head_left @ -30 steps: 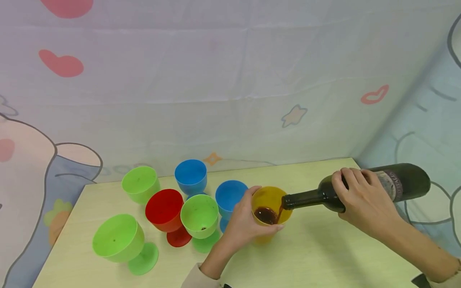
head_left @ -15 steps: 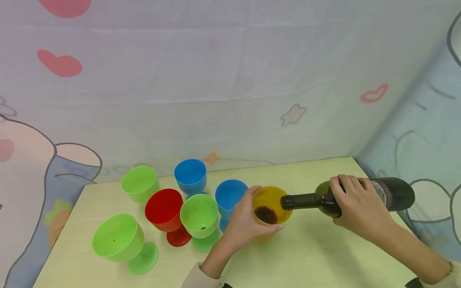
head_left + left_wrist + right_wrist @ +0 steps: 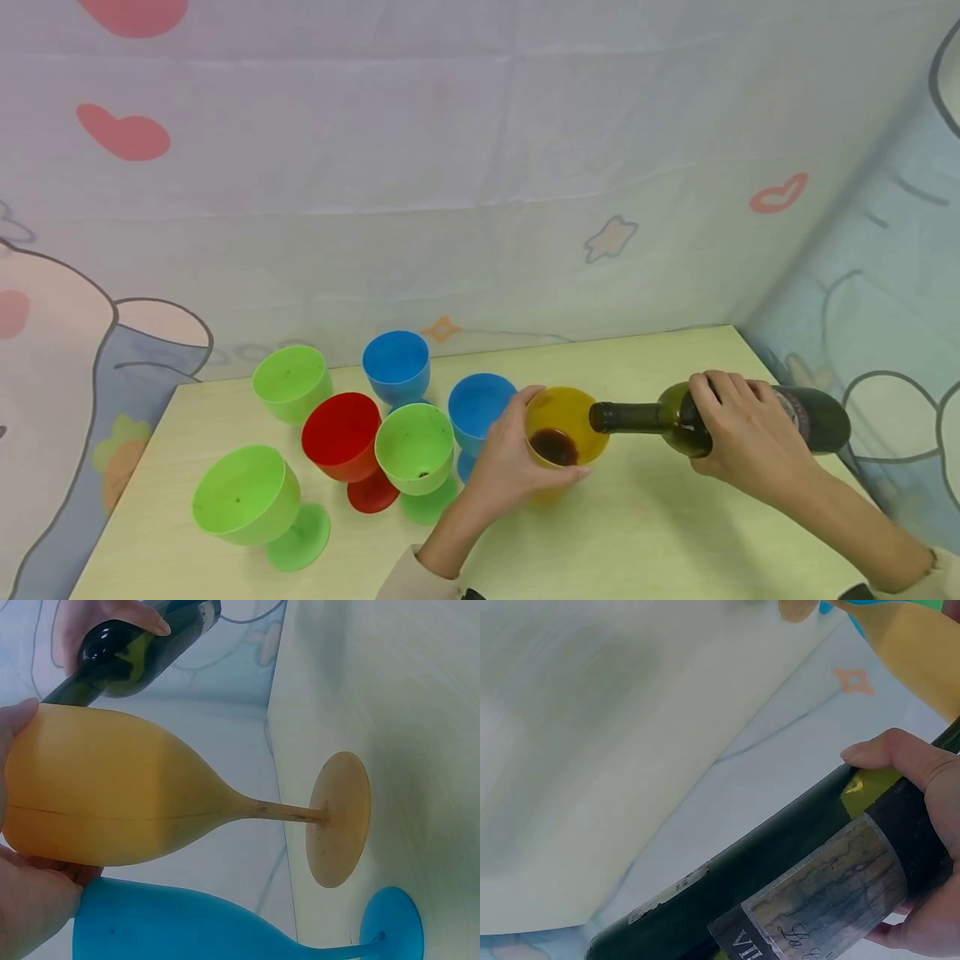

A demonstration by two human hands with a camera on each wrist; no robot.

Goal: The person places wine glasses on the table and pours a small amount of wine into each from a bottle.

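My left hand (image 3: 510, 458) grips the bowl of a yellow goblet (image 3: 573, 408) near its rim, thumb on the near side. Dark liquid (image 3: 553, 447) lies in the bottom of the bowl. In the left wrist view the goblet's stem and round foot (image 3: 339, 819) show; whether the foot touches the table I cannot tell. My right hand (image 3: 753, 437) holds a dark green wine bottle (image 3: 633, 417) around its shoulder and upper body, almost level. The bottle's mouth is over the goblet's right rim, with no stream visible. Its label (image 3: 832, 892) shows in the right wrist view.
Left of my left hand stand two blue goblets, the nearer (image 3: 480, 404) close beside the yellow one and another (image 3: 396, 367) behind. A red goblet (image 3: 343, 437) and several green goblets (image 3: 243, 496) spread further left on the pale table (image 3: 675, 533). A printed cloth (image 3: 480, 167) hangs behind.
The dark stream from the bottle has stopped. The bottle's base has come down and leftward, so it lies closer to level. The left hand and yellow goblet have stayed in place.
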